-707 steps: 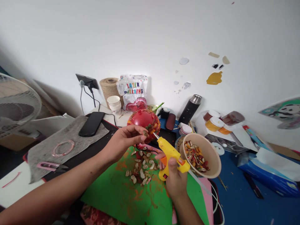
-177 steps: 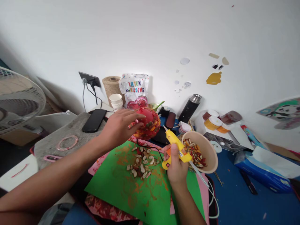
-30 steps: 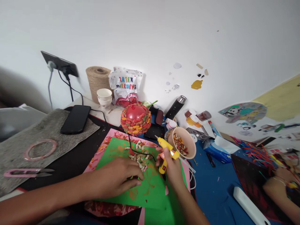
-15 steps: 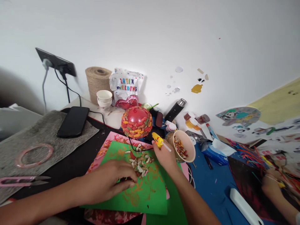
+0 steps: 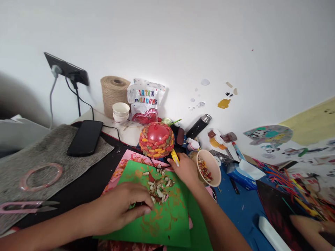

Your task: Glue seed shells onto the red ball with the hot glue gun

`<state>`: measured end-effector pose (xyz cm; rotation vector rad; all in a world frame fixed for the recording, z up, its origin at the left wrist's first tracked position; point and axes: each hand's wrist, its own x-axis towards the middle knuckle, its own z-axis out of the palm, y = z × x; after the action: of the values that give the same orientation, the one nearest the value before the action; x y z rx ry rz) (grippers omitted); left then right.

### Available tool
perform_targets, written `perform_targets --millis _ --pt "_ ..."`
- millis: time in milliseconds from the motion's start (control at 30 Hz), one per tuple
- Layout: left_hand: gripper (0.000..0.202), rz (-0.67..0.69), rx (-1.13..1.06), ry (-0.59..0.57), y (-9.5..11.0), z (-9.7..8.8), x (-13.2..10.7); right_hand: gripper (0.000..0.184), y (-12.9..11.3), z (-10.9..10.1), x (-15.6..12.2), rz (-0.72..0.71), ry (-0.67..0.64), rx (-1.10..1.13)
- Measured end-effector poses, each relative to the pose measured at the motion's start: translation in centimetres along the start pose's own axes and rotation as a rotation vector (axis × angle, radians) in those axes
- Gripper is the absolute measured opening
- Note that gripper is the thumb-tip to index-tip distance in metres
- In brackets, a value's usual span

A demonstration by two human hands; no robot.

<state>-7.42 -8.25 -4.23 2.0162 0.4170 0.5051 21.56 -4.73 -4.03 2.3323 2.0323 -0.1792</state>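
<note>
The phone lies on the cloth, left of the sheet. Shells lie on the sheet, the balloon behind them, the bowl to their right. Behind the balloon stands the bag, twine left of it.

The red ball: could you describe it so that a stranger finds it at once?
Find the stained green sheet. Beyond its far edge, in front of the white bag, sits the red ball. Unlike its neighbours, it is round, crusted with red, orange and green pieces.

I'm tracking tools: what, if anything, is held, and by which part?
The right hand holds the yellow glue gun; the hand hides which part it grips. No held thing shows in the left hand.
</note>
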Motion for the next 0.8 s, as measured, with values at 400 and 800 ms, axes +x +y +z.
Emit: perform_targets --millis 400,800 --pt "0.019 0.012 -0.031 0.056 -0.3 0.0 0.0 0.045 0.9 0.3 0.3 -0.092 -0.023 -0.073" --pt "0.028 -0.129 0.086 0.537 -1.4 -4.9 1.5 0.031 2.8 0.5 -1.5 -0.195 0.200 0.192"
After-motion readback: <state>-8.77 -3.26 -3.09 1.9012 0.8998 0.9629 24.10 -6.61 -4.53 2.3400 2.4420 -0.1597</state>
